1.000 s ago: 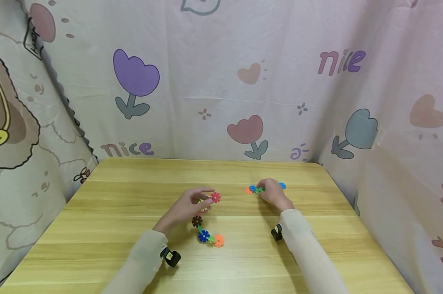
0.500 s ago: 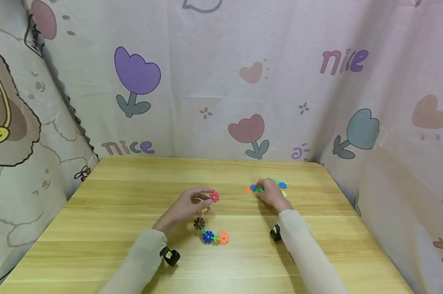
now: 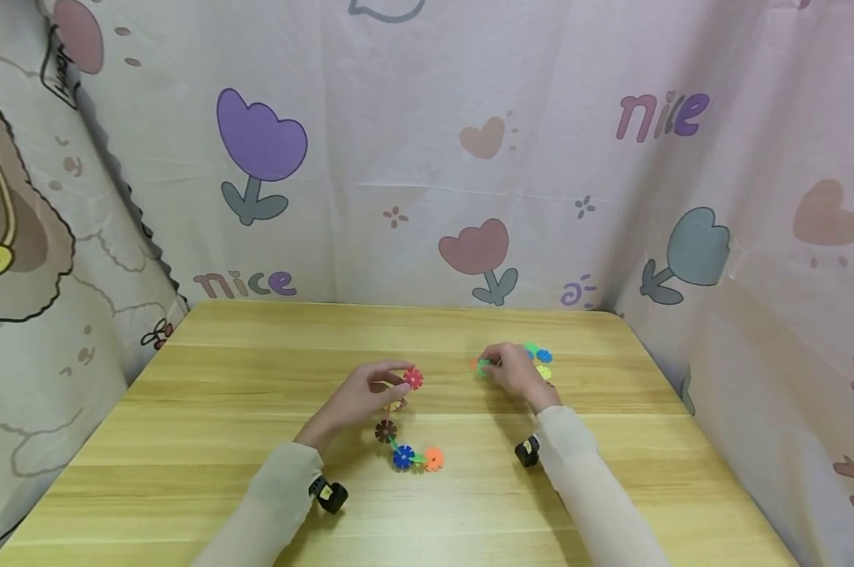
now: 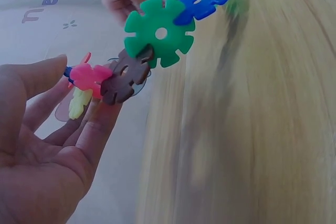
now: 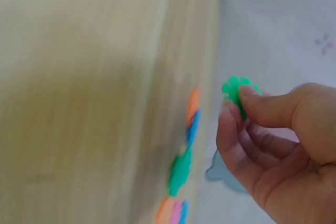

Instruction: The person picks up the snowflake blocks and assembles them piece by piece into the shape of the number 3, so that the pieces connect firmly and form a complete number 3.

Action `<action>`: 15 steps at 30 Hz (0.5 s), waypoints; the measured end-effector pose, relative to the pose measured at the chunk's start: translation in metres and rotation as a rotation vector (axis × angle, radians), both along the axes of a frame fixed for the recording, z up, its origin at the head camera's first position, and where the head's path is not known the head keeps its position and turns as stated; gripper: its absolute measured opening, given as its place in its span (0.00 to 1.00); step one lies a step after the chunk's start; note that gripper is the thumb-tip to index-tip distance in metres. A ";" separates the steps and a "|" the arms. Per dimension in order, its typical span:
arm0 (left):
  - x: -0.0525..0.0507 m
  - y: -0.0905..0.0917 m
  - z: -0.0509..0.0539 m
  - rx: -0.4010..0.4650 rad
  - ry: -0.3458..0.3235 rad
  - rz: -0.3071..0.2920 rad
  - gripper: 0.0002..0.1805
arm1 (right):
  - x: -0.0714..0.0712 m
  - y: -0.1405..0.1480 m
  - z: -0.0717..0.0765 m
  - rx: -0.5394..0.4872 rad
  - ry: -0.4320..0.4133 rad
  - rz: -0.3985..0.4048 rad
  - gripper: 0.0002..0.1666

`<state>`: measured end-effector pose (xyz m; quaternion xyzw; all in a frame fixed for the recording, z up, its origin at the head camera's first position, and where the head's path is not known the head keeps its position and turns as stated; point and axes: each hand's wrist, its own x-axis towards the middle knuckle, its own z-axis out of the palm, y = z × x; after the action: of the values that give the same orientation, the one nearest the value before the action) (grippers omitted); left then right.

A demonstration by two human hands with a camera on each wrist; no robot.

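Note:
My left hand (image 3: 352, 403) grips a chain of interlocked notched plastic discs near its upper end. A pink disc (image 3: 414, 379) sticks out past the fingertips, and a brown disc (image 3: 386, 432), a blue disc (image 3: 402, 461) and an orange disc (image 3: 436, 465) hang below. In the left wrist view, the chain's pink piece (image 4: 88, 77) lies by the thumb, joined to a brown one and then a green one (image 4: 139, 27). Towards the back right, my right hand (image 3: 515, 372) pinches a single green disc (image 5: 234, 88) between thumb and fingers, apart from the chain.
Loose discs lie by the right hand, among them a yellow disc (image 3: 543, 372) and a blue disc (image 3: 544, 356). The right wrist view has more in a row, including a green disc (image 5: 180, 172). The wooden table (image 3: 243, 362) ends at a printed curtain (image 3: 377, 142).
My right hand has shifted slightly left with the green disc, uncovering more loose discs behind it. The left hand stays in place while the chain's lower end has swung right.

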<state>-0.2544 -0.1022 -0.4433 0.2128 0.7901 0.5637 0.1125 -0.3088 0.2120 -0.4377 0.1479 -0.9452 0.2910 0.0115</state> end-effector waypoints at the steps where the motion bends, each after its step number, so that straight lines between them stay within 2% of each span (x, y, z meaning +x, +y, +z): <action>1: 0.000 0.000 0.000 0.002 0.005 -0.003 0.26 | 0.002 -0.004 0.003 -0.029 -0.006 0.013 0.07; 4: -0.001 0.001 -0.001 0.009 -0.001 0.001 0.26 | 0.009 -0.017 0.011 -0.116 -0.012 0.044 0.05; 7: -0.001 0.001 0.000 0.015 -0.003 0.009 0.26 | 0.016 -0.029 0.017 -0.177 0.018 0.086 0.03; 15: -0.001 0.002 0.001 0.034 0.000 0.014 0.27 | 0.032 -0.057 0.024 -0.207 0.051 0.146 0.02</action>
<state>-0.2550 -0.1005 -0.4419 0.2091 0.7820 0.5777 0.1046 -0.2772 0.1554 -0.4133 0.2218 -0.8962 0.3832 0.0295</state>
